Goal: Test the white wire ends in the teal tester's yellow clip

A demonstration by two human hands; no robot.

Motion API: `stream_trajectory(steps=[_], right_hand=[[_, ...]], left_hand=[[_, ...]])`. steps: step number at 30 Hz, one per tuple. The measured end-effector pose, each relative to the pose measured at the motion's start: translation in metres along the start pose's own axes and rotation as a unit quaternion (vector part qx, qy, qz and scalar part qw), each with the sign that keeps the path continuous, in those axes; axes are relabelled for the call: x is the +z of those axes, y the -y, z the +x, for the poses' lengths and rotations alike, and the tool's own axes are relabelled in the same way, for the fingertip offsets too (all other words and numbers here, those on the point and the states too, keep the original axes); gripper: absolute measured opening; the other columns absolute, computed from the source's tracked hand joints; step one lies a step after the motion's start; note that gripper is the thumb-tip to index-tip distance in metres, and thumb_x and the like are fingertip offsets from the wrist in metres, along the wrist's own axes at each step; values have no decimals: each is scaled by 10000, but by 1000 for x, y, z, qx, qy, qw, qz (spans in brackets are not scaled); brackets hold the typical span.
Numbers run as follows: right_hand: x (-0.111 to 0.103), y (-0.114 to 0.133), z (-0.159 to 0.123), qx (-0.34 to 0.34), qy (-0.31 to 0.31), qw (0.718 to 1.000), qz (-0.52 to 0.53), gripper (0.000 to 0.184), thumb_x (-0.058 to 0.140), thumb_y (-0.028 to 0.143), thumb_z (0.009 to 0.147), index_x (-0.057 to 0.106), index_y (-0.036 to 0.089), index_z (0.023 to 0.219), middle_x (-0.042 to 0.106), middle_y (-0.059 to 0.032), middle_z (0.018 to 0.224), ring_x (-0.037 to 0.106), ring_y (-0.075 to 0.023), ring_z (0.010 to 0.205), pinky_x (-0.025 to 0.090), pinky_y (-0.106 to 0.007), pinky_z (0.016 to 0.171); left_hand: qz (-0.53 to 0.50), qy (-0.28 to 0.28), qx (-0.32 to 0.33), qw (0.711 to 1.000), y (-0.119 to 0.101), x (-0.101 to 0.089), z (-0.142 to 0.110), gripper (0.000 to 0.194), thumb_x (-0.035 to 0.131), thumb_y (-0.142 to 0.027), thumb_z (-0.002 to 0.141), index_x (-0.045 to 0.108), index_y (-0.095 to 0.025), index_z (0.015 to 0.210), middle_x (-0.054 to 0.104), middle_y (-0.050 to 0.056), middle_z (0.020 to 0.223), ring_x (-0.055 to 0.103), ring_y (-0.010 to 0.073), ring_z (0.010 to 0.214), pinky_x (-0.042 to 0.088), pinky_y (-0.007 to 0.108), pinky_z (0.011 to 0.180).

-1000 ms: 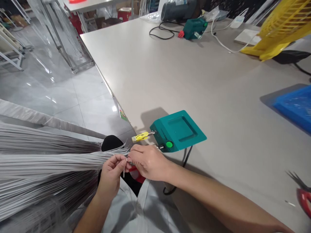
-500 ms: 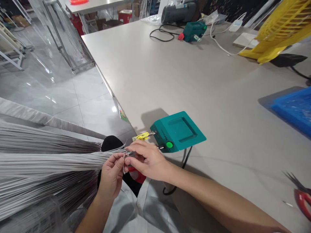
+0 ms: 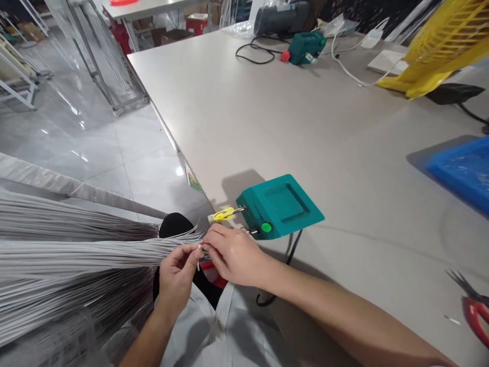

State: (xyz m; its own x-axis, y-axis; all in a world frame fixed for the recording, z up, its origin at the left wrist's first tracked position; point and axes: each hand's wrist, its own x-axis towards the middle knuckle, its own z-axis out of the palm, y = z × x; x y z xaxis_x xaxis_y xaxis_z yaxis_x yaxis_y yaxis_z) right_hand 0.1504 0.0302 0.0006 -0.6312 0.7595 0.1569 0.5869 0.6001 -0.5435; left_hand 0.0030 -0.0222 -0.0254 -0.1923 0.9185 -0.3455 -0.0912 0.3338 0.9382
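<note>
A thick bundle of grey cables (image 3: 87, 255) runs in from the left to my fingers. My left hand (image 3: 178, 272) pinches the end of one cable between thumb and forefinger. Close against it, my right hand (image 3: 233, 255) has its thumb and forefinger pressed together at the same cable end, where thin wire ends show only in part. Just beyond my right hand sits a teal device (image 3: 282, 206) with a green button (image 3: 266, 227) and two metal terminals. A yellow clip (image 3: 222, 215) is on the farther terminal.
Scissors with red handles (image 3: 476, 316) lie at the right of the table (image 3: 324, 132). A blue tray (image 3: 464, 168) and a yellow fan (image 3: 439, 56) stand farther right. Toward the back are a second teal device (image 3: 305, 48) and a grey motor (image 3: 280, 20). Below my hands is something red.
My fingertips have closed together at the cable end, and the right fingers, spread a little before, are now pinched. The teal device and cable bundle stay in place.
</note>
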Motion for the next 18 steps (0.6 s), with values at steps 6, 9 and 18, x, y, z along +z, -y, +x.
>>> stream_trajectory(steps=[6,9,18], right_hand=[[-4,0,2,69,1,995,70,126,447,127,769,560,148,717,546,-39,700,511,-136,628,392,-245,561],[-4,-2,2,68,-20,990,122,128,482,177,797,591,153,860,585,-50,803,533,-130,665,426,-241,599],[4,-3,-1,-49,-41,997,44,184,428,182,845,596,154,775,596,-63,738,536,-146,675,411,-241,555]], left_hand=[[-74,-22,1,997,3,-2,2,164,666,-279,723,664,-152,826,628,-1,670,428,51,459,356,179,436],[-78,-9,2,997,3,-5,2,157,668,-268,723,666,-148,825,621,0,667,434,54,469,360,180,443],[-10,0,7,1000,-1,2,-3,166,700,-290,680,693,-141,753,620,-1,556,511,80,460,445,189,455]])
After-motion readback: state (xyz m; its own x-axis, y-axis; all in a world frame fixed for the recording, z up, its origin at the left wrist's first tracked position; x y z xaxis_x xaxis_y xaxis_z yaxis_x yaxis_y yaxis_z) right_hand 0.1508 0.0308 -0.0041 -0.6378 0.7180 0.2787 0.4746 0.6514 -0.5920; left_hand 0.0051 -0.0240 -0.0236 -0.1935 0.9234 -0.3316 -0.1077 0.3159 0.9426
